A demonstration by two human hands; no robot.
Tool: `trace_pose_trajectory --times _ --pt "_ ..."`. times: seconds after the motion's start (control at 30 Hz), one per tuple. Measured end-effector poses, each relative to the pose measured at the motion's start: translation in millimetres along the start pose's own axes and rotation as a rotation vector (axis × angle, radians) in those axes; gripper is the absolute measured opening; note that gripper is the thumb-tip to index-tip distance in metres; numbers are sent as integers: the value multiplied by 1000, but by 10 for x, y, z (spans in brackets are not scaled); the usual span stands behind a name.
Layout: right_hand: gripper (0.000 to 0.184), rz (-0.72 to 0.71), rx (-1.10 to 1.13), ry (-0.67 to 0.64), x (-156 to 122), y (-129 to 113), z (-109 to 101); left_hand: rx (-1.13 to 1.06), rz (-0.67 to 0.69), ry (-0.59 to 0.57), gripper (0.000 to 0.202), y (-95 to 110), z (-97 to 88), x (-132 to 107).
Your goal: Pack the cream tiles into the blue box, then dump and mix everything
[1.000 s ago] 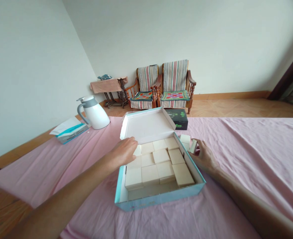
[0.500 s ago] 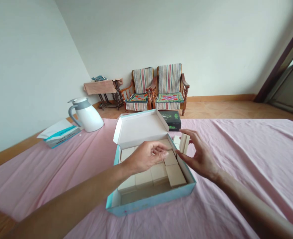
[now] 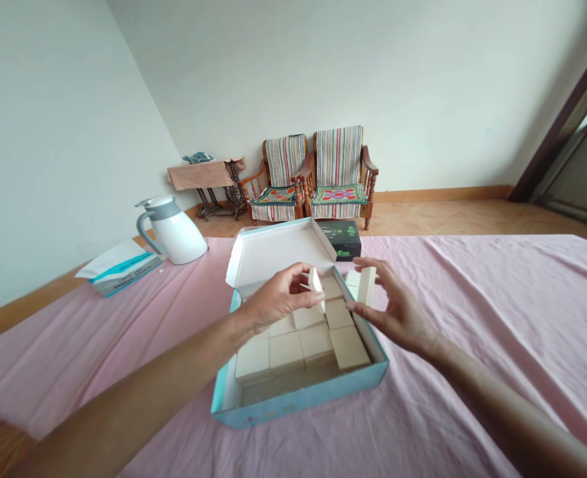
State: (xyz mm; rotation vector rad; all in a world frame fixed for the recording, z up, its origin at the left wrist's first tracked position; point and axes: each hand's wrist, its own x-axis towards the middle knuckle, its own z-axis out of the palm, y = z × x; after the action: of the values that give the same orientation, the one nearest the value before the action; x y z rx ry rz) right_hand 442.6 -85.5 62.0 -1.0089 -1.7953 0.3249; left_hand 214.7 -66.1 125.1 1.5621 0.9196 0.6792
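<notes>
White tile (image 3: 316,283) now in L hand (image 3: 279,293)

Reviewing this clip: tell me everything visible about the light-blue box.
The light-blue box is shallow, rectangular and cardboard-looking, with pale inner walls. Its lid, whitish inside, is open and tilted back from the far edge. It lies on the pink cloth, holding rows of pale square tiles, with a bare strip along the near side. The left hand is above it, hiding some tiles; whether the right hand touches its right wall is unclear.
</notes>
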Motion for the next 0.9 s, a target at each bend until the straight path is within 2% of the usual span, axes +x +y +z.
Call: trace_pose_trajectory --times 0.1,0.17,0.23,0.37,0.5,0.6,0.7,0.9 --pt "56 194 13 102 0 287 25 217 -71 11 48 -54 -325 -185" --pt "56 294 31 98 -24 480 70 323 -111 -11 46 -138 -475 -304" --pt "56 342 43 73 -58 621 122 380 -131 -45 46 -235 -543 -399" --pt "58 364 39 52 -108 728 179 652 -108 0 40 -335 -510 -482" --pt "60 357 24 54 -122 744 168 1033 -36 88 37 -276 -462 -508" --pt "59 358 18 54 -121 754 160 1241 -57 89 27 -261 -446 -549" --pt "57 360 16 51 -120 753 168 1315 -85 59 26 -303 -395 -580" --pt "54 347 9 26 -121 741 178 1293 -86 68 28 -353 -230 -499"
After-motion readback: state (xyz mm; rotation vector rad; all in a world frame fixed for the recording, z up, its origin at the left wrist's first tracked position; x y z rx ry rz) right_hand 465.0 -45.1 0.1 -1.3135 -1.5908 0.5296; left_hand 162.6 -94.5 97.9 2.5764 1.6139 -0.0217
